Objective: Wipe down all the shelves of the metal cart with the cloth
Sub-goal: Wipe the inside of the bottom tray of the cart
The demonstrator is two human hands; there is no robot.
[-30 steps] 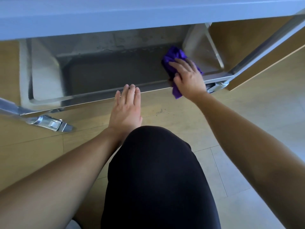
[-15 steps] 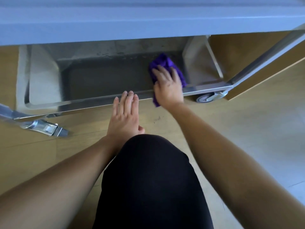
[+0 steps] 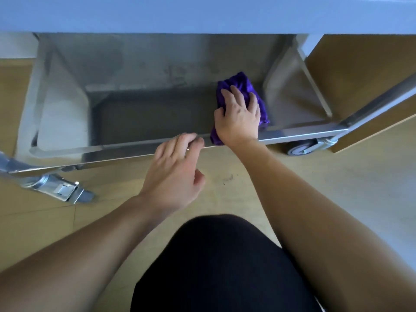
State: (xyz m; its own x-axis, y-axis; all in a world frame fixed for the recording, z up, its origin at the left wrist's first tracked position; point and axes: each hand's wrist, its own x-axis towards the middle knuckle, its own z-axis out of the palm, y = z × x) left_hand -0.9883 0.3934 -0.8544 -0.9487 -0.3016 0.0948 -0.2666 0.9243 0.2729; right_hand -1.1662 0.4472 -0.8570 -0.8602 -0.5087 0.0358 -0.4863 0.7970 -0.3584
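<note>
The soft purple cloth (image 3: 244, 86) lies bunched on the bottom shelf (image 3: 146, 118) of the grey stainless-steel metal cart (image 3: 371, 104), at the right part of the shelf, with one corner hanging over the shelf's raised front rim (image 3: 299, 134). The right hand (image 3: 238, 118) rests on top of it with spread fingers and presses it down. It does not squeeze the cloth into a fist, the palm simply covers it. The left hand (image 3: 175, 170) is released and holds nothing; its fingertips reach the front rim just left of the cloth, and I judge it is there for balance.

The cloth looks very light and limp, probably microfibre, so it takes any shape and cannot be damaged. The danger is only that it folds up or slides out from under the palm, because the steel sheet is smooth. A flat hand with the weight in the middle of the bundle seems the best hold, and the fingers spread wide so more fabric touches the metal.

The cart itself is stiff, but it stands on swivel casters (image 3: 300, 149), so a hard push may roll it away on the pale wooden floor (image 3: 337, 188) — a steadying hand on the rim helps here. The left and far areas of this shelf seem not yet reached. The blue-grey upper shelf (image 3: 202, 14) hangs low over the work, so the arm has little room.
</note>
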